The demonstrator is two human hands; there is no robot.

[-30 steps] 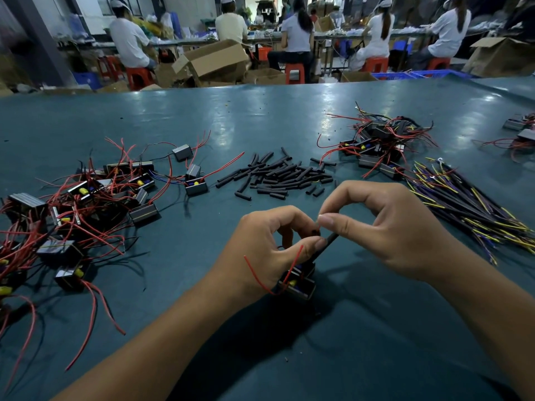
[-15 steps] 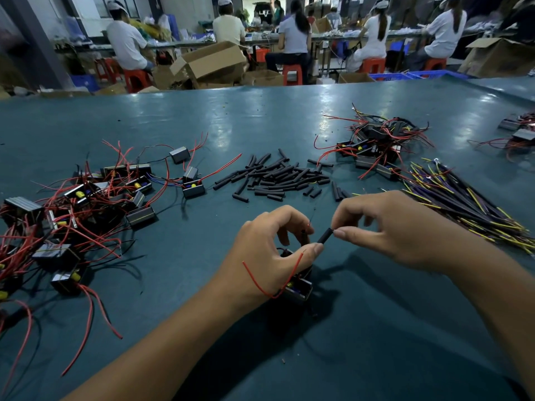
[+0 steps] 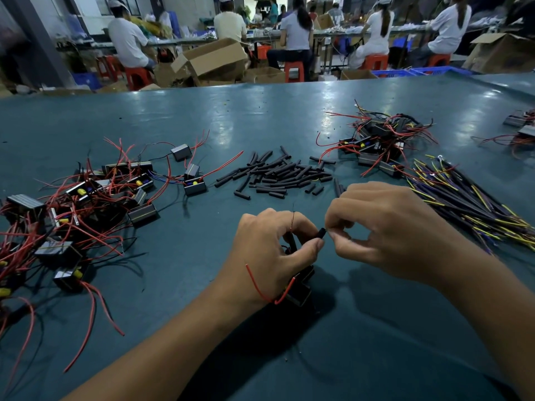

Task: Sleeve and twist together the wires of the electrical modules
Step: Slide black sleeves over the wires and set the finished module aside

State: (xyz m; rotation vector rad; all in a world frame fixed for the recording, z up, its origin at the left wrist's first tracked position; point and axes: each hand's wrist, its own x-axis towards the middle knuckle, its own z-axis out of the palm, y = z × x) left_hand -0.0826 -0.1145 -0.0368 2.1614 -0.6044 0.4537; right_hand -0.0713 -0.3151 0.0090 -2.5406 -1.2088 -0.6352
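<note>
My left hand (image 3: 269, 253) grips a small black module (image 3: 299, 290) low over the teal table (image 3: 260, 117); a red wire (image 3: 256, 282) loops out beside my wrist and a thin stripped wire end (image 3: 292, 219) sticks up above my fingers. My right hand (image 3: 388, 227) pinches a short black sleeve (image 3: 322, 234) between thumb and forefinger, right against my left thumb tip. The wire inside the sleeve is hidden by my fingers.
A pile of loose black sleeves (image 3: 278, 173) lies ahead. Modules with red wires (image 3: 81, 204) are heaped at the left, another heap (image 3: 379, 140) at the right rear. A bundle of dark and yellow wires (image 3: 469, 204) lies at the right. People sit at benches behind.
The black sleeve has shortened in view as my right hand pushed it toward my left thumb. A thin wire end now sticks up above my left fingers.
</note>
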